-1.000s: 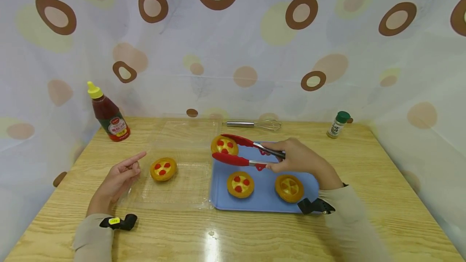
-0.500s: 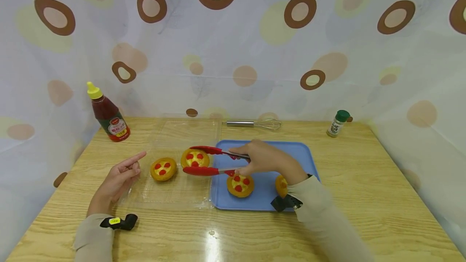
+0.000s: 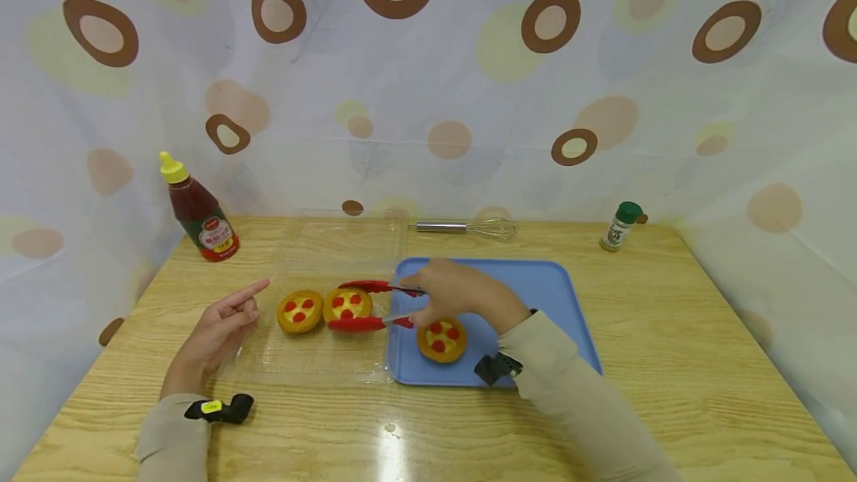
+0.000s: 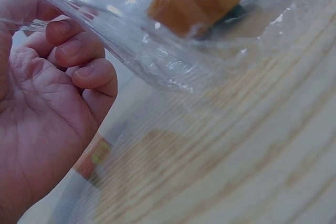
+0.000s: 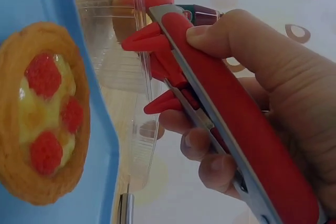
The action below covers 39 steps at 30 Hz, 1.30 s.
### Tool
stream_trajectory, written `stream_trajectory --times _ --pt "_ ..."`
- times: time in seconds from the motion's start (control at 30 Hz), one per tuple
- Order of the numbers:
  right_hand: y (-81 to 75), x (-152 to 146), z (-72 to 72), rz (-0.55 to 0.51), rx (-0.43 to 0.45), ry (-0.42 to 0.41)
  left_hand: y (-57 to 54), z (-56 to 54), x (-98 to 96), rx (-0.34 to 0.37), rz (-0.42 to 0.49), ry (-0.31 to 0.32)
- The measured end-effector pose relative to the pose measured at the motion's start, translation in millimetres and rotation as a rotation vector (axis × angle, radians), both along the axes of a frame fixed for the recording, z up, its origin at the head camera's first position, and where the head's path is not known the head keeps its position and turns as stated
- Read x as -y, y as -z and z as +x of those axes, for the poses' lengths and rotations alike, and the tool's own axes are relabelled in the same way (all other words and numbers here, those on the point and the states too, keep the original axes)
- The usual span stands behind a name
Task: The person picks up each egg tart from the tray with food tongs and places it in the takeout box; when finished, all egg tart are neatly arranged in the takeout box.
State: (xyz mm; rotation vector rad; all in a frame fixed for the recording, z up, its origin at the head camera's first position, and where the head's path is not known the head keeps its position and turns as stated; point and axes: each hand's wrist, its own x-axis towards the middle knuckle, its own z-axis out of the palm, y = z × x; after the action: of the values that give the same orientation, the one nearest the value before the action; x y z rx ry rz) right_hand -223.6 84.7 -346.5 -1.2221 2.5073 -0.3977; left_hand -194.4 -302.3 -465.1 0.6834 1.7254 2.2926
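My right hand grips the red-tipped tongs. Their tips lie on either side of a round tart with red toppings, low in the clear plastic container; how firmly they squeeze it, I cannot tell. Close beside it, on its left, sits a similar tart. At the container's left edge, my left hand holds the thin plastic rim with curled fingers, the index finger stretched out in the head view. Under my right wrist, another red-topped tart rests on the blue tray.
The container's lid is folded back behind it. A whisk lies along the rear of the table. A sauce bottle stands back left, and a green-capped shaker back right.
My right hand has carried a tart in the tongs leftward from the tray and down into the container. The tray's right-hand tart is now hidden behind my forearm. My left hand stays put.
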Motion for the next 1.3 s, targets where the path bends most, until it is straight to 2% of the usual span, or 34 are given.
stream_trajectory --times 0.37,0.7,1.3 --pt "-5.9 14.6 0.7 0.081 -0.047 0.030 0.4 0.4 0.1 -0.009 -0.004 0.003" --pt "-10.2 22.7 1.0 0.172 -0.057 0.057 -0.6 1.4 -0.6 0.032 -0.027 -0.043" --pt "-13.4 24.5 8.1 0.200 -0.074 0.087 -0.6 2.2 -1.1 0.035 -0.036 -0.066"
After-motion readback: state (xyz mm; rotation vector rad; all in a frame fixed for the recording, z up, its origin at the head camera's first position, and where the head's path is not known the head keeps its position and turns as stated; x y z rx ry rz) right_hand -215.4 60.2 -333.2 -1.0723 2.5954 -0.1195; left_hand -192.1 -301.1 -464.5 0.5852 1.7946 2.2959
